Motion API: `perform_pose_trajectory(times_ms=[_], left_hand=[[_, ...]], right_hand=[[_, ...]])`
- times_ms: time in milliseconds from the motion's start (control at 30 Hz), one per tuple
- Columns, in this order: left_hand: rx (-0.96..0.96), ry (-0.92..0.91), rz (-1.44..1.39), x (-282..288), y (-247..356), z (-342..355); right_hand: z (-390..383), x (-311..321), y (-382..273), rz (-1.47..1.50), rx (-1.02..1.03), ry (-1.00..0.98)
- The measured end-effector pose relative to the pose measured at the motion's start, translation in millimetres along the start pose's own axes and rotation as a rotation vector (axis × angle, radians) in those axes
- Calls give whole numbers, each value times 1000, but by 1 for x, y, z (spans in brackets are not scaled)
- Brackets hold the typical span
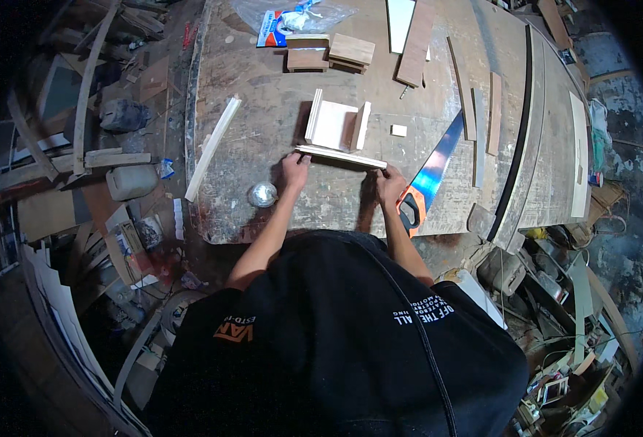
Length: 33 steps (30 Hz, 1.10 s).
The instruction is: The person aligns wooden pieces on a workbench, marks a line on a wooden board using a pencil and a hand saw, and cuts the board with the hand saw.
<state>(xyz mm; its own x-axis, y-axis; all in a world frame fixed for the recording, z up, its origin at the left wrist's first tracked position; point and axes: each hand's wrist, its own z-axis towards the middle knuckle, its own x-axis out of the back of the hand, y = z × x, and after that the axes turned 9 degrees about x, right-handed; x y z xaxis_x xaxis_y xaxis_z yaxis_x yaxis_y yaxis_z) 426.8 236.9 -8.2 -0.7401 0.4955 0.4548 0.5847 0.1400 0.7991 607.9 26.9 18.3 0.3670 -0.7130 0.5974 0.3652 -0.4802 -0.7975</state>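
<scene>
Between my two hands is a narrow strip of plywood [342, 156], held by its ends. My left hand [295, 171] pinches the left end and my right hand [390, 183] pinches the right end. Just beyond the strip stands a small open wooden box frame [334, 124] with a pale base and upright side pieces. From this view I cannot tell whether the strip touches it. A handsaw [429, 182] with an orange and black handle lies right beside my right hand. Near my left forearm sits a small round container [262, 194].
A long pale wood strip [213, 148] lies at left on the workbench [263, 95]. Two small wooden assemblies [351, 53] and a plastic bag [296, 18] are at the back. A small block [398, 130] and several wood strips [494, 113] lie to the right. Scrap clutters the floor.
</scene>
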Motion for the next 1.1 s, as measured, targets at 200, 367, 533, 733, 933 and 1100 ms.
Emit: perform_pose_trajectory(times_ms=[200, 367, 533, 733, 933, 1100], left_hand=[[10, -34, -112, -8, -5, 10], [-37, -10, -121, -15, -21, 22], [-31, -25, -168, -20, -24, 27], [-52, -18, -241, -22, -19, 26], [-24, -41, -322, -18, -7, 21], [21, -98, -430, -14, 9, 10]], right_hand=[[0, -8, 12, -19, 13, 36], [5, -5, 2, -8, 28, 37], [8, -3, 0, -16, 5, 24], [8, -4, 0, 15, -18, 41], [9, -3, -2, -5, 3, 23], [8, -4, 5, -7, 46, 48]])
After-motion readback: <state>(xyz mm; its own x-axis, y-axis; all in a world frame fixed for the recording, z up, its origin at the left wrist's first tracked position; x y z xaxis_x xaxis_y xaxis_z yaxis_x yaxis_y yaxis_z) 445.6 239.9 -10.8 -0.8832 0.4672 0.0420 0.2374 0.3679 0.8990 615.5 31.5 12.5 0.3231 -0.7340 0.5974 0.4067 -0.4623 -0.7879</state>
